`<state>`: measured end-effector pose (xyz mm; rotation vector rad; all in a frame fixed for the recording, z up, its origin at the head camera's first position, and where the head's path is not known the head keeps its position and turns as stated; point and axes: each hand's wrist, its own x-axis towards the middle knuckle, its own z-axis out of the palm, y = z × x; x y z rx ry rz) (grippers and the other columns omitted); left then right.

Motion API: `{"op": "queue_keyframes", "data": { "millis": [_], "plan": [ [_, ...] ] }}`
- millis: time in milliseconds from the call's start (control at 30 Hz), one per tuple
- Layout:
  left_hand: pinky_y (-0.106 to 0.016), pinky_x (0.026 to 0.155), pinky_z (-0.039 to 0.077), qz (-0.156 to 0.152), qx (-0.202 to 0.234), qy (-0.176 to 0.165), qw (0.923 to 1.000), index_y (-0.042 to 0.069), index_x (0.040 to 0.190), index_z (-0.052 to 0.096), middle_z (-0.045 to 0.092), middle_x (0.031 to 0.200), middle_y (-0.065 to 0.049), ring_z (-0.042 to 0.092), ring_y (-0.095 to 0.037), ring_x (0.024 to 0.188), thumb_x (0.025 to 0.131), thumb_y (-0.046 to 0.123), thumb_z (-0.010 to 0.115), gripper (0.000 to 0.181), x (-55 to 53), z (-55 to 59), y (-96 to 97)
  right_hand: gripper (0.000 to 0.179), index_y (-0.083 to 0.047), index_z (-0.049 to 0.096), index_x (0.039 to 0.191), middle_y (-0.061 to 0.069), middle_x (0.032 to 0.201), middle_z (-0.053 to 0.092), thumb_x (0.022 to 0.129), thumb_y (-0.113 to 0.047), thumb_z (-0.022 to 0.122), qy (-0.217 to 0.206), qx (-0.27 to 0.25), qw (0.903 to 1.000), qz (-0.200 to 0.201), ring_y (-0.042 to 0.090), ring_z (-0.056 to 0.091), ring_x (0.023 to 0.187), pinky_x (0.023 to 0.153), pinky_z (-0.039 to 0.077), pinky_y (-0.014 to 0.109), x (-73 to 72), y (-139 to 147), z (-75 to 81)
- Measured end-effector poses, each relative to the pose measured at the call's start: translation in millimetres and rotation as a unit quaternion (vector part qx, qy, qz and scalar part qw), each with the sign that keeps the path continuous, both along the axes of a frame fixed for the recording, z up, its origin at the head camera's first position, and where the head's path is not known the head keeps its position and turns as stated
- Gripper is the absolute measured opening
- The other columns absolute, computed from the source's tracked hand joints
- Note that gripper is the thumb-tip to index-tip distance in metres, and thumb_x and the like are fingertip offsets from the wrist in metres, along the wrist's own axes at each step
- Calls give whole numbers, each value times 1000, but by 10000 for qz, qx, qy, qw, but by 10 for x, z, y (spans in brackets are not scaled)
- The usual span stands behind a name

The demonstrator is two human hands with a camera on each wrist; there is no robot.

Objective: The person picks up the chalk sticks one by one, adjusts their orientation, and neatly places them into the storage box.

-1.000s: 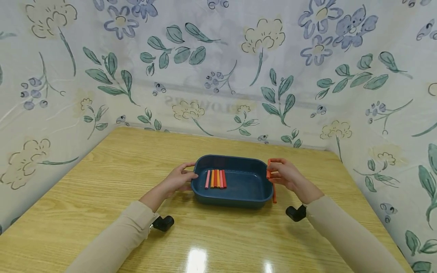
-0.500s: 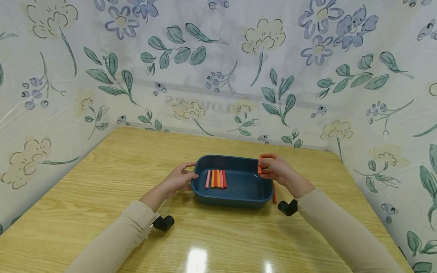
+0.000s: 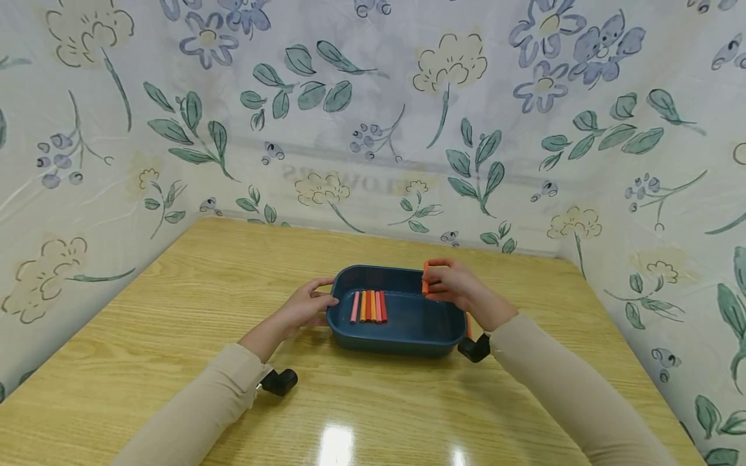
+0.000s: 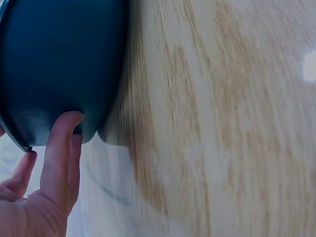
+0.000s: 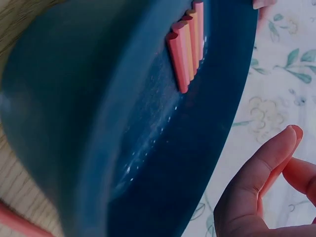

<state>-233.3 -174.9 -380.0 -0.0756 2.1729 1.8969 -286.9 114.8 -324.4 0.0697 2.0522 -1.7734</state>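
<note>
A dark blue rectangular basin point(image 3: 396, 344) with rounded corners sits on the table. My left hand point(image 3: 304, 306) holds its left end, thumb at the rim and fingers against the outer wall point(image 4: 54, 84). Over the back right part of the basin, my right hand point(image 3: 460, 285) pinches an orange-red crayon-like stick point(image 3: 426, 278), held upright. Several pink, orange and red sticks point(image 3: 373, 306) lie side by side on the basin floor toward the left. Their six-sided shape shows in the right wrist view, where the nearest is a red stick point(image 5: 178, 64).
Another orange-red stick point(image 3: 469, 323) lies on the table just outside the basin's right end, partly hidden by the wrist camera. A wood-grain table point(image 3: 233, 259) surrounds the basin. Floral cloth point(image 3: 373, 97) hangs behind and at both sides.
My right hand has carried the orange-red stick left, from the basin's right rim to over its inside. My left hand and the basin have stayed in place.
</note>
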Motion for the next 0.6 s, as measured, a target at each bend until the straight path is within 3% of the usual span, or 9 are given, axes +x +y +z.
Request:
{"op": "queue_keyframes", "data": {
  "millis": [133, 367, 600],
  "plan": [
    [-40, 77, 54, -20, 36, -2, 10000, 5, 144, 28, 46, 125, -28, 58, -33, 103, 92, 8, 50, 56, 1, 1, 7, 51, -1, 34, 138, 16, 99, 55, 91, -6, 54, -40, 23, 10000, 59, 18, 60, 66, 65, 55, 30, -13, -71, 11],
    [-40, 77, 54, -30, 55, -3, 10000, 5, 144, 28, 45, 126, -28, 56, -35, 105, 92, 8, 50, 56, 12, 20, 22, 50, 1, 35, 138, 18, 104, 54, 92, -7, 53, -120, 144, 9997, 138, 20, 59, 72, 85, 51, 40, -48, -206, 32],
    [-41, 78, 54, -102, 79, 28, 9999, 3, 144, 26, 44, 127, -30, 55, -38, 107, 92, 8, 50, 57, 19, 28, 18, 46, 1, 41, 134, 15, 98, 54, 91, -5, 55, -148, 96, 9998, 128, 21, 59, 72, 71, 55, 33, -81, -327, 27]
  ]
}}
